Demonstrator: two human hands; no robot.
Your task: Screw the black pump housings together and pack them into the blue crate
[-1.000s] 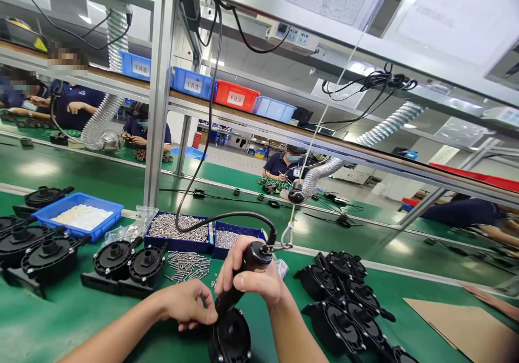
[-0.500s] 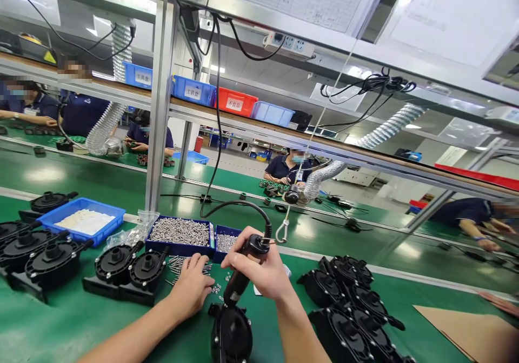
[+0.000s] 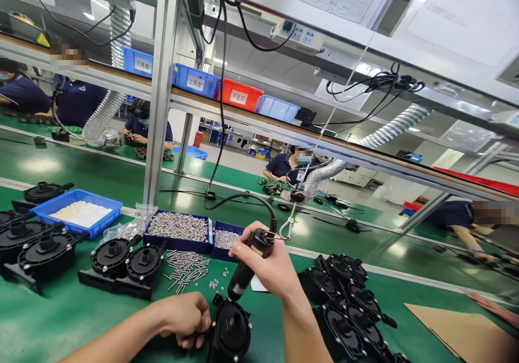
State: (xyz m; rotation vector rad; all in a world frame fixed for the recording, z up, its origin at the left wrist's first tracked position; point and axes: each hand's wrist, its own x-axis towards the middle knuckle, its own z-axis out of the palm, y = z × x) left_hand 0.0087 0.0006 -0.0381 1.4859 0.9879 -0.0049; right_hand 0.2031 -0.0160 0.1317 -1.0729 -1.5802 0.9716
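Note:
My right hand [image 3: 273, 266] is wrapped round a black corded electric screwdriver [image 3: 242, 277], which tilts down with its tip at the upper edge of a round black plastic housing [image 3: 232, 328]. Against that housing's left side rests my left hand [image 3: 187, 317], its fingers curled and pinched together; what they hold, if anything, is hidden. Loose screws [image 3: 186, 270] lie spread on the green mat beyond the left hand, with a few small nuts [image 3: 216, 284] beside them. Behind these stand a blue bin of screws [image 3: 174, 240] and a smaller blue bin of small metal parts [image 3: 219, 251].
Several black housings [image 3: 344, 309] are grouped at right, and more housings [image 3: 121, 263] at left. A blue tray [image 3: 81, 228] holds pale pieces. Brown cardboard [image 3: 454, 330] lies far right. A hook [image 3: 287, 229] hangs behind the screwdriver. Co-workers sit across the benches.
My left hand has moved from the loose screws back toward me to the housing's left side, its fingers now curled. The screwdriver stays at the housing's upper edge. The view has shifted slightly.

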